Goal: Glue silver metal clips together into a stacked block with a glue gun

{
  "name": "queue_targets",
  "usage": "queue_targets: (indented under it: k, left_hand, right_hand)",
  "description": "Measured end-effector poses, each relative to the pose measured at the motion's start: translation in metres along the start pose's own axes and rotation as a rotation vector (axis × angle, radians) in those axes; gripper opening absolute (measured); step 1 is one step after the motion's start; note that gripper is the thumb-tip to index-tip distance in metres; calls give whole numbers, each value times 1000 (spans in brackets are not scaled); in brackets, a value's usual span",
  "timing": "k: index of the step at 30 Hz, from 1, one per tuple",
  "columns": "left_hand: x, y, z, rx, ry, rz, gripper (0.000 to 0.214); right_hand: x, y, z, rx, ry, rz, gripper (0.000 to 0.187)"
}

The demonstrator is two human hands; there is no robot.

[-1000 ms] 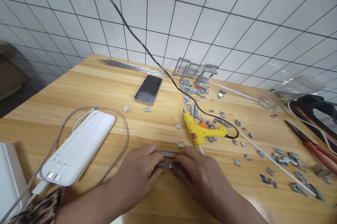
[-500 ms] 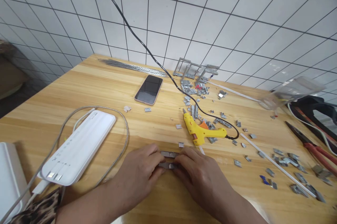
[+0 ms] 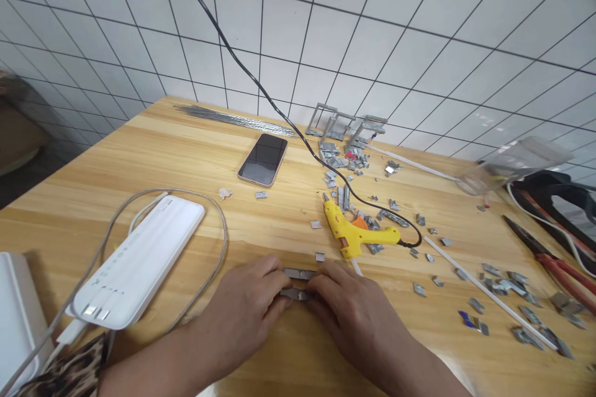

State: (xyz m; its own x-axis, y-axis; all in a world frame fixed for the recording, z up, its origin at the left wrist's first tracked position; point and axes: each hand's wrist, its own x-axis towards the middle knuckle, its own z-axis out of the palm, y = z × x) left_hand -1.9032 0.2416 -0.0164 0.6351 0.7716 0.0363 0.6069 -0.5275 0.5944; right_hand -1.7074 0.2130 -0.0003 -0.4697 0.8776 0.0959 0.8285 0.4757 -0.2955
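Note:
Between my hands, low over the wooden table, are two short grey metal strips (image 3: 298, 273), one behind the other, running side to side. My left hand (image 3: 254, 301) is closed on their left ends, thumb and fingers bent. On the right ends my right hand (image 3: 347, 304) is closed in the same way. The fingertips hide the strips' ends, so their full shape does not show. Just beyond the strips lies a small grey metal piece (image 3: 320, 257). A yellow hot glue gun (image 3: 361, 232) lies on its side past my right hand, its glue stick pointing toward that hand.
Several metal clips (image 3: 507, 285) are scattered to the right, by a white glue stick (image 3: 488, 291) and red-handled pliers (image 3: 554, 260). Small metal frames (image 3: 344, 123) stand at the tiled wall. A phone (image 3: 263, 159) and a cabled white power bank (image 3: 139, 260) lie left; a black cord (image 3: 242, 68) hangs across.
Both hands keep their places on the metal strips, with hardly any movement of the fingers. Nothing else on the table has visibly moved.

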Motion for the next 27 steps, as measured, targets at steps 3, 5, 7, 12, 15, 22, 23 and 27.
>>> queue_targets:
  k: [3,5,7,12,15,22,23,27]
  left_hand:
    - [-1,0,0,-3,0,-1,10]
    - [-2,0,0,-2,3,7,10]
    - [-1,0,0,5,5,15,10]
    - [-1,0,1,15,5,18,11]
    - [-1,0,0,12,15,21,13]
    - [0,0,-1,2,-10,4,13]
    - [0,0,-1,3,-9,5,13]
    - [-1,2,-2,4,-18,-6,12]
  right_hand:
    - [0,0,0,-13,-10,-10,11]
    - [1,-1,0,-18,-20,-9,11]
    - [1,-1,0,-22,-25,-1,13]
    - [3,-1,0,-16,-23,7,13]
    - [2,-2,-1,1,-38,16,11]
    - [1,-3,1,26,-47,33,14]
    - [1,-3,1,31,-47,35,14]
    - [1,-2,-1,95,-62,86,10]
